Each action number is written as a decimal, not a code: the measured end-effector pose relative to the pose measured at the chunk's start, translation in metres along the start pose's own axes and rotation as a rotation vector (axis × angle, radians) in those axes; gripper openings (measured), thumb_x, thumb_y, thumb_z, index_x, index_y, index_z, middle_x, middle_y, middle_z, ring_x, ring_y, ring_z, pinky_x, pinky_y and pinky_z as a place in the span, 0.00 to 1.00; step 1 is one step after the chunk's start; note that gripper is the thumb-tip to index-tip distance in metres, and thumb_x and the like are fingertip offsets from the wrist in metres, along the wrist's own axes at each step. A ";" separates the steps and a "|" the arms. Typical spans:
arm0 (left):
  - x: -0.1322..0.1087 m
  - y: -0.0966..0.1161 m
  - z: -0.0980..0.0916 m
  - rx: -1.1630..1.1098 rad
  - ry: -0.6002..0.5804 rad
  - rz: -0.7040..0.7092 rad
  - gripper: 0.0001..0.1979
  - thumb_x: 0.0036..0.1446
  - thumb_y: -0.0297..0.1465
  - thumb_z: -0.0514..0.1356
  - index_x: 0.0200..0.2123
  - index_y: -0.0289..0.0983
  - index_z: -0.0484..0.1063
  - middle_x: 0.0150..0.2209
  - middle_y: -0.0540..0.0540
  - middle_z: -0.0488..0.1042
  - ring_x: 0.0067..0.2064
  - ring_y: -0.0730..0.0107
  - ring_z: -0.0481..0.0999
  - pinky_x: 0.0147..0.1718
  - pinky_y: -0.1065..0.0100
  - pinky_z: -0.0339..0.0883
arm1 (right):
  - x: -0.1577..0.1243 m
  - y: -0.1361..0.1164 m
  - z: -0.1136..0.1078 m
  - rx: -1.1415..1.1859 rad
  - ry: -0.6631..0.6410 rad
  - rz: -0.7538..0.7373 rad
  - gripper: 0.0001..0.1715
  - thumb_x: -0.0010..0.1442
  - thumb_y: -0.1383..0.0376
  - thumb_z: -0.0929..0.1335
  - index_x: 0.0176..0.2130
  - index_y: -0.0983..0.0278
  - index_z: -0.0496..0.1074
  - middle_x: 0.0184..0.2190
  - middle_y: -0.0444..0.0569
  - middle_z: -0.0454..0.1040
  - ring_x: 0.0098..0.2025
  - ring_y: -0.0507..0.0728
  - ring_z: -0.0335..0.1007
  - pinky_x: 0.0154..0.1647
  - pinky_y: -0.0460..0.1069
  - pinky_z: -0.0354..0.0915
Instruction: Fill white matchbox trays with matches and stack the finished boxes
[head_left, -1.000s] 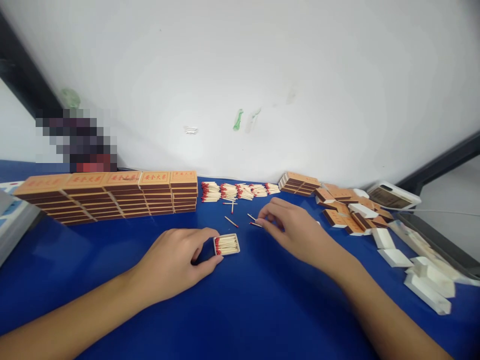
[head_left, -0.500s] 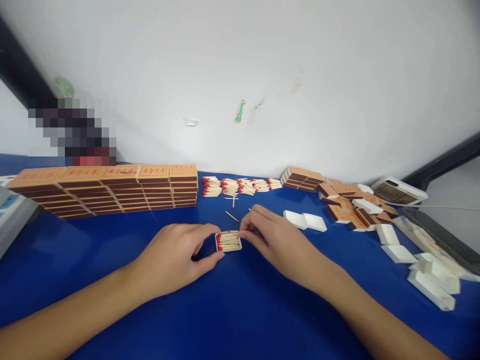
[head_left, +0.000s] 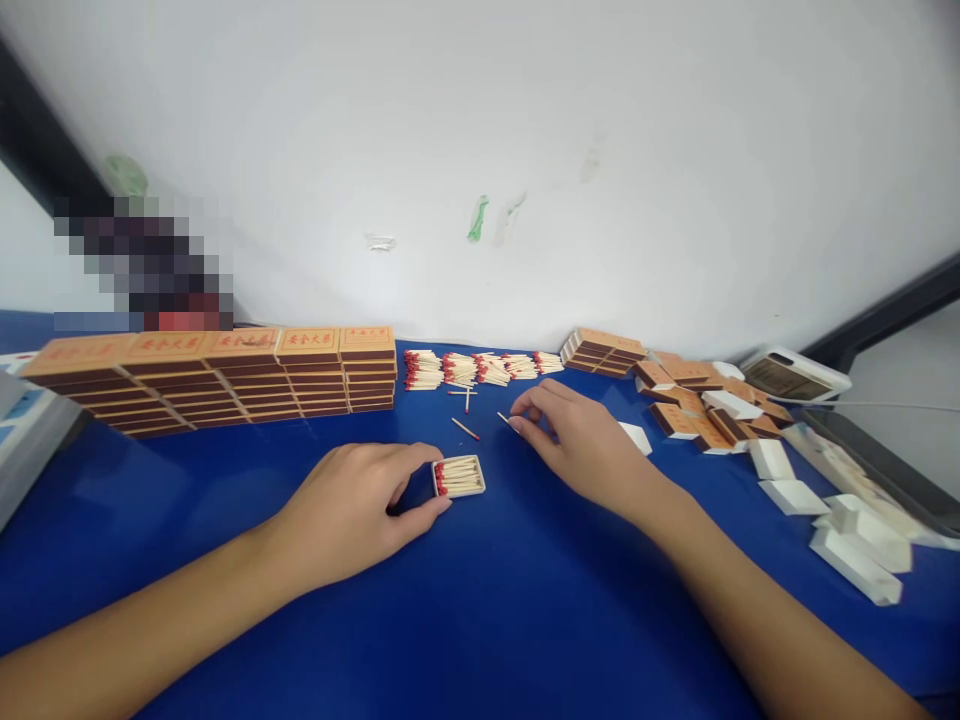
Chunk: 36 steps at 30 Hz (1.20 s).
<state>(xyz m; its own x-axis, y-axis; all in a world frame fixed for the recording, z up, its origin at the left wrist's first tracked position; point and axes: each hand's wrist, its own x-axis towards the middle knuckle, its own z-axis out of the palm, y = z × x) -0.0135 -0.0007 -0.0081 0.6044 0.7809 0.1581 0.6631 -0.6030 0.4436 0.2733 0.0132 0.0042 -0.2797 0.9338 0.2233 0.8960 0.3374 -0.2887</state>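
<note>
My left hand (head_left: 364,505) holds the left end of a small white matchbox tray (head_left: 472,492) between thumb and forefinger, flat on the blue table. Matches lie side by side inside the tray, red heads to the left. To the right of it, my right hand (head_left: 574,440) has its thumb and forefinger closed on a single match (head_left: 505,418) at the table surface. Another loose match (head_left: 466,429) lies just behind the tray. A little farther back, two more matches (head_left: 467,400) touch near a row of match bundles (head_left: 491,370).
Stacked matchboxes (head_left: 247,375) form a wall at the back left. On the right are a smaller matchbox stack (head_left: 604,350), a loose pile of boxes (head_left: 694,400), several white trays (head_left: 855,565) and a phone (head_left: 795,375). A white wall (head_left: 480,130) rises behind.
My right hand has moved from the tray's right edge, back and to the right, to the single match on the table. My left hand has stayed on the tray.
</note>
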 end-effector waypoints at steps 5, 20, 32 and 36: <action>0.001 0.001 0.001 0.016 -0.003 -0.005 0.14 0.67 0.42 0.63 0.52 0.45 0.78 0.25 0.55 0.69 0.26 0.71 0.69 0.27 0.69 0.54 | 0.010 0.003 0.016 -0.016 -0.021 0.035 0.07 0.72 0.63 0.68 0.38 0.62 0.71 0.40 0.52 0.76 0.41 0.60 0.71 0.43 0.54 0.65; 0.000 0.003 -0.001 0.036 0.001 0.017 0.13 0.67 0.41 0.63 0.50 0.43 0.78 0.25 0.55 0.69 0.26 0.71 0.69 0.28 0.68 0.55 | -0.008 -0.048 0.006 0.455 0.016 -0.117 0.13 0.74 0.64 0.65 0.53 0.58 0.77 0.41 0.50 0.80 0.42 0.58 0.73 0.43 0.54 0.69; 0.000 0.003 0.000 -0.023 0.031 -0.046 0.09 0.66 0.40 0.62 0.44 0.43 0.78 0.23 0.56 0.67 0.24 0.74 0.67 0.26 0.68 0.52 | -0.007 -0.047 0.018 0.650 -0.059 0.136 0.07 0.66 0.60 0.74 0.39 0.58 0.84 0.37 0.46 0.77 0.31 0.52 0.64 0.33 0.50 0.63; 0.000 0.005 -0.001 -0.023 0.021 -0.052 0.10 0.66 0.40 0.62 0.44 0.43 0.78 0.24 0.56 0.68 0.25 0.73 0.67 0.26 0.69 0.52 | -0.010 -0.046 0.020 0.574 -0.079 0.079 0.06 0.67 0.63 0.73 0.39 0.57 0.84 0.38 0.46 0.74 0.33 0.53 0.66 0.34 0.50 0.64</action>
<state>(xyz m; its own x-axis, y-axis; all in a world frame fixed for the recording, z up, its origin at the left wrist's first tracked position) -0.0107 -0.0033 -0.0053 0.5594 0.8147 0.1526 0.6831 -0.5574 0.4719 0.2281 -0.0091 -0.0031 -0.2644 0.9573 0.1165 0.5908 0.2563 -0.7650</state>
